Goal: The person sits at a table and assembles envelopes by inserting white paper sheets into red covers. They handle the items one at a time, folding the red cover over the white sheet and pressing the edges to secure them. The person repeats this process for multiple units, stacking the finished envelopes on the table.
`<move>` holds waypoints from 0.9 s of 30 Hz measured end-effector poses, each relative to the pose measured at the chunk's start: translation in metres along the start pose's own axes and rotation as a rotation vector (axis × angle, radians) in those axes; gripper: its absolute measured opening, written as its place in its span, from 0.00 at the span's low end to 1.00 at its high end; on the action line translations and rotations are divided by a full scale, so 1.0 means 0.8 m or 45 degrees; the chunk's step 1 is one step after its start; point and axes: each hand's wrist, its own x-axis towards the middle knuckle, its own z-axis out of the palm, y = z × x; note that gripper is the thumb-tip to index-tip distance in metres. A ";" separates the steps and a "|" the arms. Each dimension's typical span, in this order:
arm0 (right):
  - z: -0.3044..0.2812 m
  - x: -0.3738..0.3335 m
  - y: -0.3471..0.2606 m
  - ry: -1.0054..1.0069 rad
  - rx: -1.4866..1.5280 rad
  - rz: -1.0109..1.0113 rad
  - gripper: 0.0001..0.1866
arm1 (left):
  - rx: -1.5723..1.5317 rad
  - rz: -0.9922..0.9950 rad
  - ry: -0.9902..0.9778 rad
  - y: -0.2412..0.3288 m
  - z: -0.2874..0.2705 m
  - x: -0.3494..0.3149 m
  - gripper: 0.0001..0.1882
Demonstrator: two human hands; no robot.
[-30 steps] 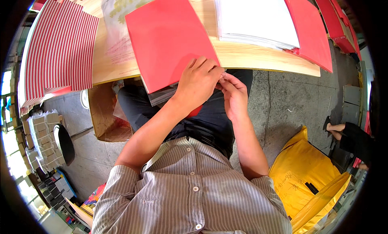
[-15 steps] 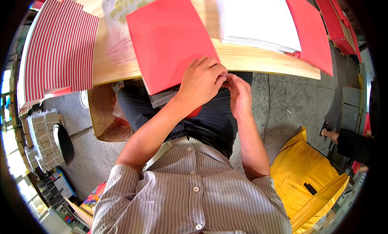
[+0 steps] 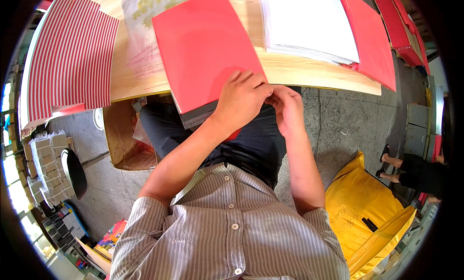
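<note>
A thick stack of sheets topped by a plain red cover point(image 3: 205, 50) lies on the wooden table point(image 3: 309, 73), its near corner hanging over the front edge. My left hand point(image 3: 241, 99) rests on that near corner, fingers curled over the cover. My right hand point(image 3: 286, 106) is pressed against the left one at the stack's edge, fingertips pinched together at the corner. What the fingers pinch is hidden by the left hand.
A pile of white sheets point(image 3: 309, 21) sits on a red cover point(image 3: 372, 38) to the right. Red-and-white striped sheets point(image 3: 67, 57) lie far left, a clear plastic bag point(image 3: 140, 38) beside them. A cardboard box point(image 3: 123, 140) stands under the table, a yellow bag point(image 3: 367, 212) at lower right, another person's legs point(image 3: 411, 166) beyond.
Both hands have stayed at the stack's near corner; the fingers shifted slightly. The person's foot at the right edge moved a little.
</note>
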 end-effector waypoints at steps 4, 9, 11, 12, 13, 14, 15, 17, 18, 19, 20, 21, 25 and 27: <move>0.007 0.002 -0.005 0.054 -0.124 -0.023 0.11 | 0.088 0.067 0.010 -0.004 0.004 -0.006 0.06; 0.014 0.001 -0.006 0.081 -0.143 -0.019 0.10 | 0.081 0.171 -0.057 0.002 -0.008 -0.018 0.08; 0.018 -0.001 -0.010 0.085 -0.177 -0.014 0.10 | 0.008 0.268 -0.147 0.003 -0.026 -0.035 0.08; 0.021 -0.002 -0.014 0.080 -0.203 -0.014 0.10 | -0.027 0.316 -0.191 0.002 -0.038 -0.048 0.08; 0.023 -0.003 -0.016 0.074 -0.230 -0.015 0.10 | -0.060 0.313 -0.243 0.001 -0.049 -0.064 0.07; 0.023 -0.003 -0.015 0.081 -0.247 -0.018 0.10 | -0.096 0.308 -0.296 -0.003 -0.059 -0.084 0.07; 0.021 -0.003 -0.015 0.086 -0.266 -0.021 0.10 | -0.131 0.301 -0.347 -0.006 -0.071 -0.105 0.07; 0.016 -0.002 -0.012 0.095 -0.291 -0.028 0.10 | -0.371 0.119 -0.471 -0.015 -0.099 -0.150 0.07; 0.011 0.000 -0.009 0.087 -0.272 -0.038 0.10 | -0.412 0.005 -0.481 -0.020 -0.113 -0.177 0.07; 0.009 0.001 -0.006 0.085 -0.268 -0.049 0.09 | -0.468 -0.106 -0.480 -0.027 -0.128 -0.205 0.08; 0.006 0.001 -0.005 0.086 -0.266 -0.060 0.09 | -0.567 -0.330 -0.468 -0.031 -0.147 -0.230 0.05; 0.003 0.002 -0.003 0.047 -0.264 -0.079 0.09 | -0.588 -0.632 -0.497 -0.040 -0.166 -0.263 0.04; 0.005 0.000 -0.011 0.025 -0.246 -0.073 0.09 | -0.479 -1.278 -0.246 -0.103 -0.216 -0.396 0.04; -0.004 0.002 -0.007 0.008 -0.213 -0.072 0.09 | -0.335 -1.376 -0.029 -0.148 -0.218 -0.476 0.03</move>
